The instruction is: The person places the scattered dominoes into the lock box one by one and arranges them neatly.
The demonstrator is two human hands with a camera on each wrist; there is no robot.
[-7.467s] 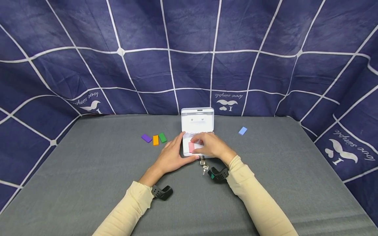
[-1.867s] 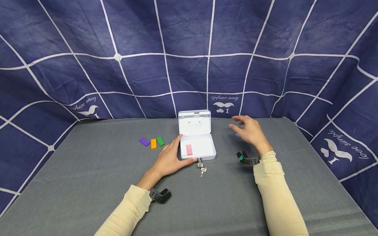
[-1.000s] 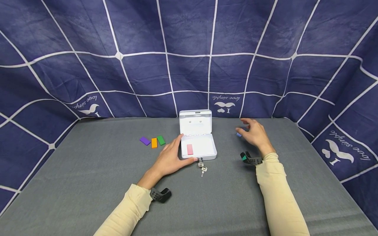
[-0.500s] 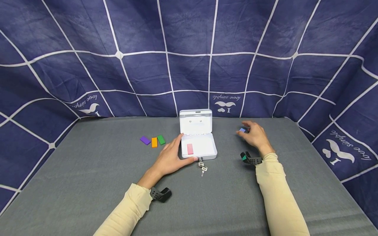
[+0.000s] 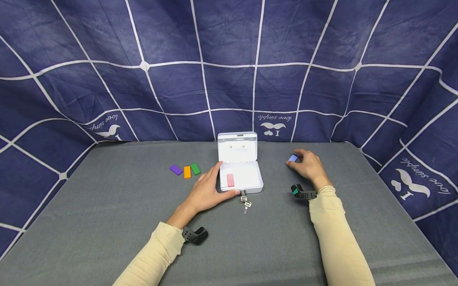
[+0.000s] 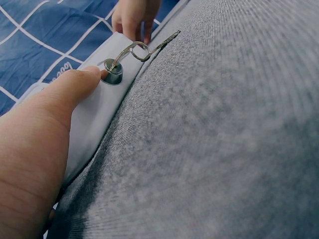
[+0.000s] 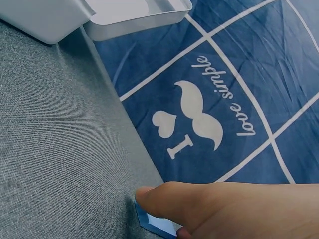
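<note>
A white lockable cash box point(image 5: 255, 190) stands with its lid up at the middle of the table. Inside, a pink rectangular block point(image 5: 230, 180) lies near the left wall. My left hand point(image 5: 204, 194) grips the box's left side, thumb along the front beside the lock point(image 6: 112, 72); its other fingers are partly hidden. Keys point(image 5: 247, 204) hang from that lock on a ring. To the right, my right hand point(image 5: 308, 165) pinches a light blue block point(image 5: 293, 158) between thumb and fingers. The right wrist view shows the thumb against the blue block's edge point(image 7: 154, 223), low at the table.
Left of the box lie a purple block point(image 5: 176, 169), an orange block point(image 5: 187, 172) and a green block point(image 5: 195, 169). The grey cloth-covered table point(image 5: 107, 206) ends at a blue curtain point(image 5: 229, 87) with white lines behind it.
My right hand left the pink block in the box and moved right to the light blue block, where its fingers closed in. The left hand stays on the box.
</note>
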